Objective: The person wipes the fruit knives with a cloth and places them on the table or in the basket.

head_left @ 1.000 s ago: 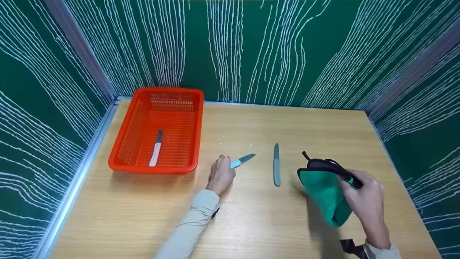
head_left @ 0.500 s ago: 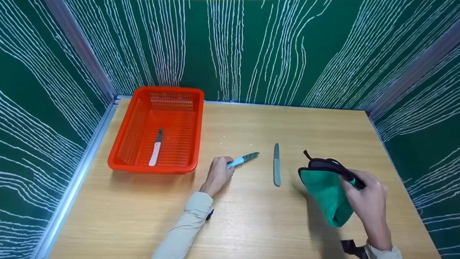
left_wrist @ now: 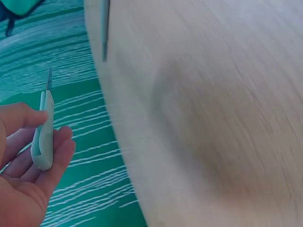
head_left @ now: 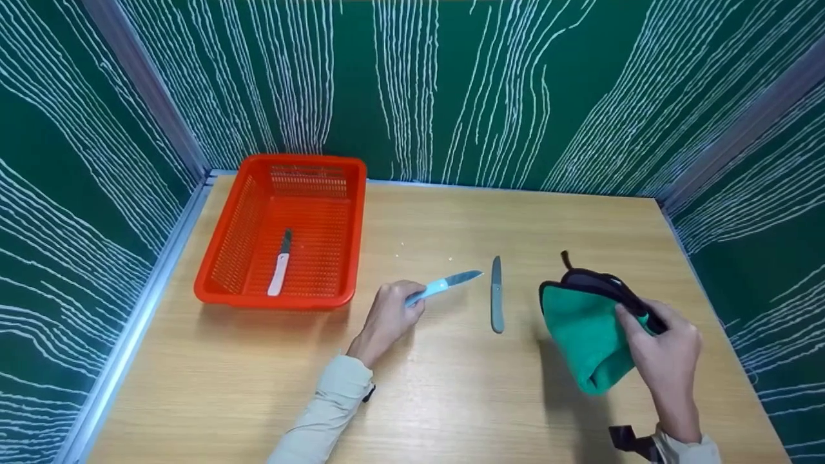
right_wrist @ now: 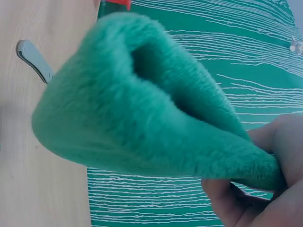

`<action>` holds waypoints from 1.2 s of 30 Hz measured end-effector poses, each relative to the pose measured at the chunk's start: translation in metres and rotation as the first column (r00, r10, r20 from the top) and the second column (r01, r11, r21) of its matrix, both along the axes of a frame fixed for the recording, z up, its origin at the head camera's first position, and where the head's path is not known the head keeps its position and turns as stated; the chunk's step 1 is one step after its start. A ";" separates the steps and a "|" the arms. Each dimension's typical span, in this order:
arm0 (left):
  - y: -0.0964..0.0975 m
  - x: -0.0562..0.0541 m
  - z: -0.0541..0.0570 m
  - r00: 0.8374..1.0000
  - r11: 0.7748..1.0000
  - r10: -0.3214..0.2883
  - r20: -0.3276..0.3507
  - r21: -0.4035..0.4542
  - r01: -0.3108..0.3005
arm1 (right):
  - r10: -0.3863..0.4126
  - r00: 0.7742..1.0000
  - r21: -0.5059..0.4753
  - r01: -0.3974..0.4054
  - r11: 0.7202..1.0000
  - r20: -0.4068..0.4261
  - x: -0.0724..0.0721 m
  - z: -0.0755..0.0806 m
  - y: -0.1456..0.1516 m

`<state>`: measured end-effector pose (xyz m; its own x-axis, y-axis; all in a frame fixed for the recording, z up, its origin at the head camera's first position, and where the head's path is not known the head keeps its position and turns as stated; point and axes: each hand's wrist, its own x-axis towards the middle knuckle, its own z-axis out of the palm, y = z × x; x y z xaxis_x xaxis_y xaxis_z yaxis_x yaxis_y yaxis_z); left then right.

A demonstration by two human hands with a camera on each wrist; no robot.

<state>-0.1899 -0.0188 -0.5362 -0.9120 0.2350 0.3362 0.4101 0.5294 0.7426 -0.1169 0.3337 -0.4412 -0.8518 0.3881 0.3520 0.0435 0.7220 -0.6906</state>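
In the head view my left hand [head_left: 388, 317] holds a folding knife with a light blue handle [head_left: 427, 292], its blade out and pointing right. The left wrist view shows the knife handle [left_wrist: 43, 137] pinched between thumb and fingers, raised off the table. At the right, my right hand [head_left: 667, 351] grips a folded green fluffy cloth [head_left: 583, 328] with a dark edge and a small loop. The right wrist view shows the cloth [right_wrist: 113, 109] bunched and folded over. Between the hands a grey-green knife [head_left: 496, 296] lies on the table with its blade pointing away.
A red plastic basket [head_left: 358, 258] stands at the back left of the wooden table [head_left: 445, 399]. Inside it lies a knife with a pale pink handle [head_left: 278, 274]. Small white crumbs dot the table near the middle. Green walls with white wavy lines [head_left: 477, 96] enclose the table.
My left hand has lifted the light blue knife and drawn slightly back, the blade tip swinging right. My right hand has shifted the cloth a little right and up.
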 end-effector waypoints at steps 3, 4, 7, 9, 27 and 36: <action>0.000 0.008 0.007 0.997 0.999 -0.036 -0.074 0.011 0.037 | -0.038 0.999 -0.060 0.040 0.997 0.038 -0.002 0.000 -0.001; 0.001 0.011 0.009 0.994 0.999 -0.047 -0.096 0.014 0.048 | -0.043 0.998 -0.075 0.046 0.996 0.045 -0.003 0.001 -0.002; 0.002 0.019 0.017 0.986 0.997 -0.076 -0.150 0.021 0.080 | -0.046 0.998 -0.104 0.051 0.993 0.046 -0.005 0.003 -0.005; 0.004 0.023 0.023 0.979 0.995 -0.094 -0.178 0.018 0.099 | -0.041 0.999 -0.119 0.045 0.992 0.030 -0.007 0.006 -0.007; 0.012 0.052 0.059 0.874 0.974 -0.208 -0.440 -0.010 0.227 | 0.196 0.918 -0.048 -0.226 0.973 -0.345 -0.006 0.037 -0.055; 0.013 0.058 0.064 0.872 0.961 -0.233 -0.431 0.031 0.273 | 0.435 0.788 0.137 -0.420 0.897 -0.436 -0.004 0.039 -0.086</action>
